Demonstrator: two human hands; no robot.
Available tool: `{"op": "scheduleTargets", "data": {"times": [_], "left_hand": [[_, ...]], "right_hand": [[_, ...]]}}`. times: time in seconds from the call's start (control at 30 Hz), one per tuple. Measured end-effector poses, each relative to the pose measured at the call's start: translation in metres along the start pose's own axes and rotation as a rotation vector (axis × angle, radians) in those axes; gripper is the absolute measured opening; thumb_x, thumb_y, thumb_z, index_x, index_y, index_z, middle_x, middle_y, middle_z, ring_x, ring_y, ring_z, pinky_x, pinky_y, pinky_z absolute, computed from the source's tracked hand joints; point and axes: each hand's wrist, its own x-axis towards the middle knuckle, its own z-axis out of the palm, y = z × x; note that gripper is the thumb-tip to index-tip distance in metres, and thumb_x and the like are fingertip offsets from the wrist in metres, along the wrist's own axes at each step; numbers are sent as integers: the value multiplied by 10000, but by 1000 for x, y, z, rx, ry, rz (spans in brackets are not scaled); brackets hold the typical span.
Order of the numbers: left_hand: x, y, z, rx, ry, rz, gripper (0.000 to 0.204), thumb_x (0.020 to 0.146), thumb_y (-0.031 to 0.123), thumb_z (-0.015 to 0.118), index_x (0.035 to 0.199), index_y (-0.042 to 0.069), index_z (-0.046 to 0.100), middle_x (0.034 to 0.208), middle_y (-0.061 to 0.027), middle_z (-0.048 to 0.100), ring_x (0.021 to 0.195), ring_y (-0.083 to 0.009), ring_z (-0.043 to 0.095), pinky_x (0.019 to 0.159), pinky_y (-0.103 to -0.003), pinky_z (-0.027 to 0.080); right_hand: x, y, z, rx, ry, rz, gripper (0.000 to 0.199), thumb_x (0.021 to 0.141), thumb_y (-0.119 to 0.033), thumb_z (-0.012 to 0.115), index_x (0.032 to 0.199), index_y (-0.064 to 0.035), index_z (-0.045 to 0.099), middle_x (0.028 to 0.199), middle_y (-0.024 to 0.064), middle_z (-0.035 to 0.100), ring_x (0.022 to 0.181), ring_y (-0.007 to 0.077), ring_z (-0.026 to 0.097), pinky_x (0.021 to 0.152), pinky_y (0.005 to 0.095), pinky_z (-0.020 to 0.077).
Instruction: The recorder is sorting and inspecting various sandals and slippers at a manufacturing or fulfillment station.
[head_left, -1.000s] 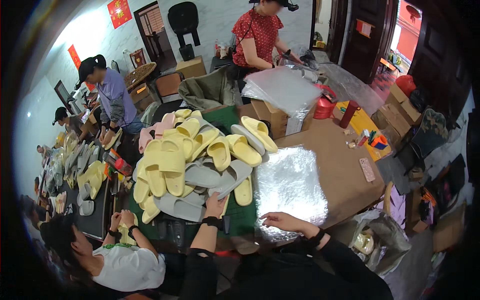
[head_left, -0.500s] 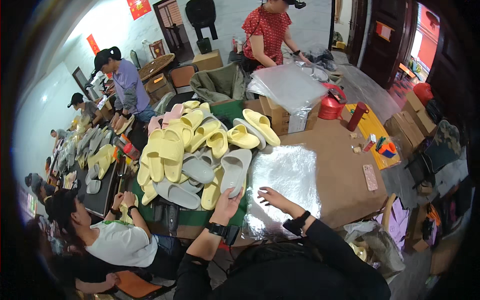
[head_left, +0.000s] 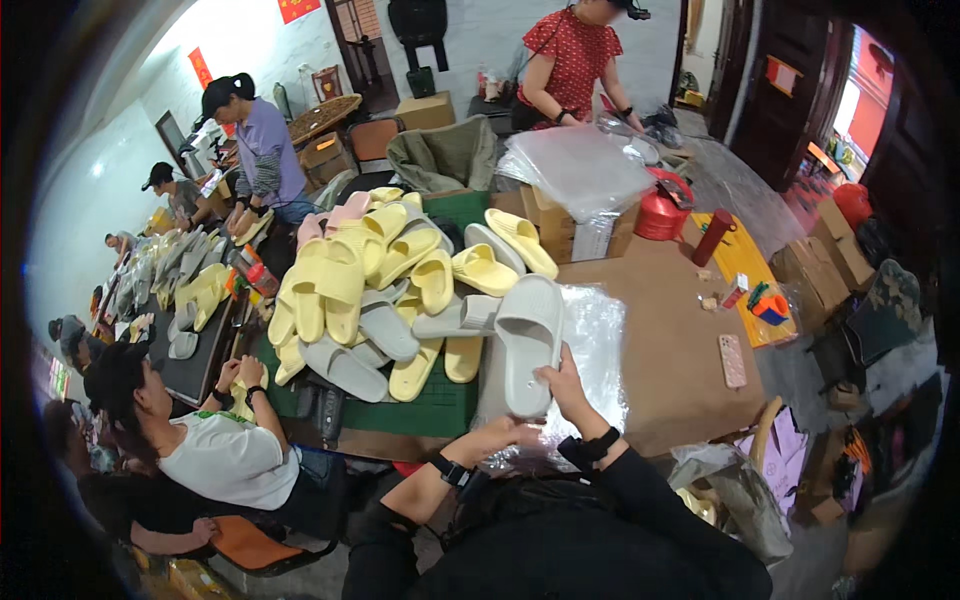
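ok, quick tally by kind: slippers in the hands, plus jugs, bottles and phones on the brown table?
Grey slipper, held in the right hand: 1
Red jug: 1
Red bottle: 1
Pink phone: 1
Total: 4
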Motion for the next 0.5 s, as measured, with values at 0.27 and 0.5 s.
{"op": "scheduleTargets", "data": {"times": [0.27,0.5], "left_hand": [[60,-64,-1,1453,18,-291,476,804,314,543,1231,119,467,1291,-160,423,1176,-344,410,924,-447,382],[55,-97,-4,1508,129,-322,662,719,312,624,1322,251,357,1417,-140,212,1262,-417,237,935,-553,345]], "right_hand": [[-41,-19,-72,-207,259,254,601,688,-42,537,1253,-4,338,1001,113,541,855,180,545,773,274,436],[-59,25,-120,-244,448,118,616,703,-24,495,1279,-33,277,1126,172,469,1005,224,482,838,311,407]]}}
